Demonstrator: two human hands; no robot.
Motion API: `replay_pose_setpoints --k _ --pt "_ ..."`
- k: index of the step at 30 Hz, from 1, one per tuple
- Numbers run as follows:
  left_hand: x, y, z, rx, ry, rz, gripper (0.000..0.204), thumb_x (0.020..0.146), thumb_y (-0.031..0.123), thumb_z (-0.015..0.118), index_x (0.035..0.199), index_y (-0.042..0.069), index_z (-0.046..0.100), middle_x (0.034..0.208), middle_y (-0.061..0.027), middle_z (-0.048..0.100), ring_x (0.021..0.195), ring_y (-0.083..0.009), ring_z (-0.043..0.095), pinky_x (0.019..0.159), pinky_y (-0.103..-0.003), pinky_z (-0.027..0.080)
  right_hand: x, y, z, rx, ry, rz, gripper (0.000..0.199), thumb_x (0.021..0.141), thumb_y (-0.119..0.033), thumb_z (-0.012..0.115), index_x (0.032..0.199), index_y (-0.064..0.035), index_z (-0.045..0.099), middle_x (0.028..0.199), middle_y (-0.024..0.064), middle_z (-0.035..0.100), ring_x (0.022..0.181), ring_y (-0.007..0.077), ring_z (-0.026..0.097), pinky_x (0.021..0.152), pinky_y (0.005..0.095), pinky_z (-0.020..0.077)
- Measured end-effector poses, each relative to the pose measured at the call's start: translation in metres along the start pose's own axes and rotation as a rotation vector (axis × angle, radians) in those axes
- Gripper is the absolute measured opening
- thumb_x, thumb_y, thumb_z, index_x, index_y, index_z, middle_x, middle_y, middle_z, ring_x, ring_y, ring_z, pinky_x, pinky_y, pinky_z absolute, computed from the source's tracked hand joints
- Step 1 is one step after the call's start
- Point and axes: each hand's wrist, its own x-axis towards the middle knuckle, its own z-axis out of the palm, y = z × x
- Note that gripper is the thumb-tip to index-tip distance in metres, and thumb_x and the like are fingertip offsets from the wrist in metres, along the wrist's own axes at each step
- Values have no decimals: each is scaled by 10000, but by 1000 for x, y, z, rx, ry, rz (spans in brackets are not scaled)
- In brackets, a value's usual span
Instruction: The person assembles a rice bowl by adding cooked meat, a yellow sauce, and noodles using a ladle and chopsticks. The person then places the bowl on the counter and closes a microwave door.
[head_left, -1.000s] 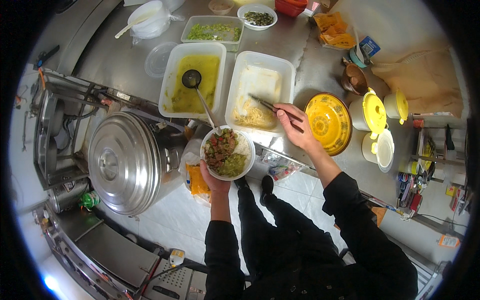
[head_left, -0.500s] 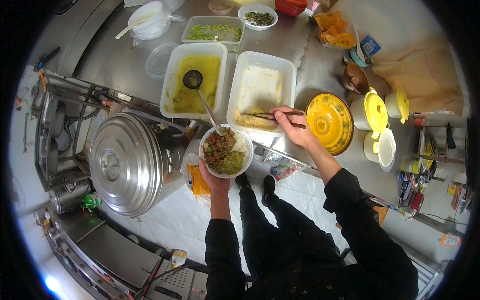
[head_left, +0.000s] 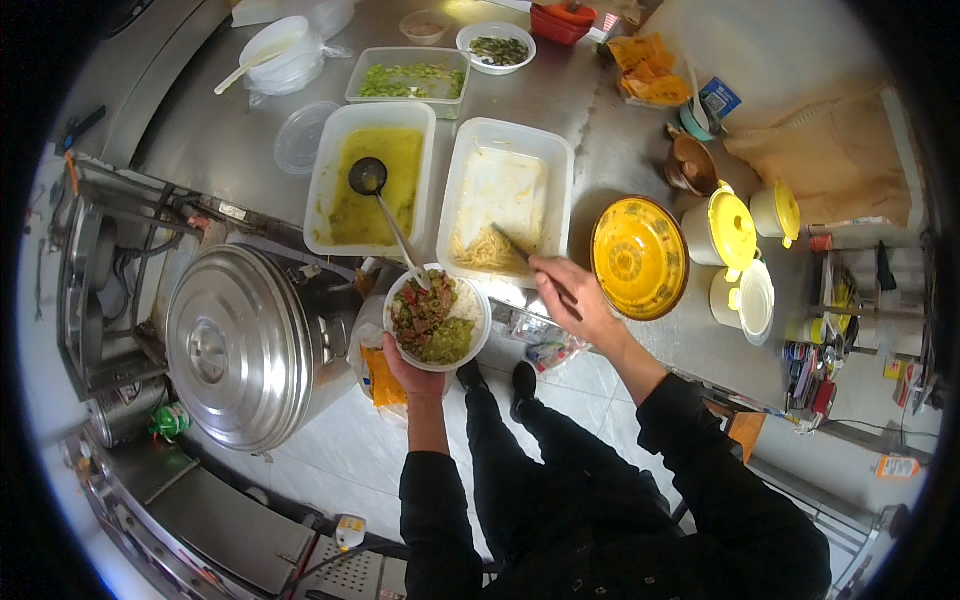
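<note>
Head view: white bowl (left-held) shows reddish chunks, green mash.

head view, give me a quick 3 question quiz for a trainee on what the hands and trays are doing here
1. True or false: the left hand holds the white bowl from below.
2. What do the chopsticks in the right hand reach into? A) the tray of yellow sauce B) the white tray with pale noodles C) the big steel pot lid
3. Fill in: the ladle rests in the tray of yellow ____.

Key:
1. True; the bowl carries chopped red and green food.
2. B; the tips are in the noodles at the tray's near end.
3. sauce
</note>
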Motion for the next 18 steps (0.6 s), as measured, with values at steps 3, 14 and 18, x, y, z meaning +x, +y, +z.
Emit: replay_pose_setpoints --k 3,14,18 --pt "-1 1 1 31 -26 14 702 1007 578 382 1522 102 417 1523 -108 470 1385 -324 460 1162 -484 367 -9 -9 -5 32 0 54 223 976 -91 595 1138 48 659 977 246 697 808 382 699 713 410 568" --pt "4 1 -3 6 -31 0 677 1024 570 370 1533 126 413 1545 -92 450 1396 -321 444 1164 -477 360 -22 -34 27 -73 114 -27 187 924 -35 624 1083 59 650 955 234 677 767 400 689 672 430 574" --pt "4 1 -1 21 -18 0 687 1006 564 385 1524 114 416 1525 -102 467 1380 -323 462 1153 -489 377 -19 -41 11 -65 194 70 197 936 -45 622 1106 53 640 945 245 676 771 415 686 695 432 575"
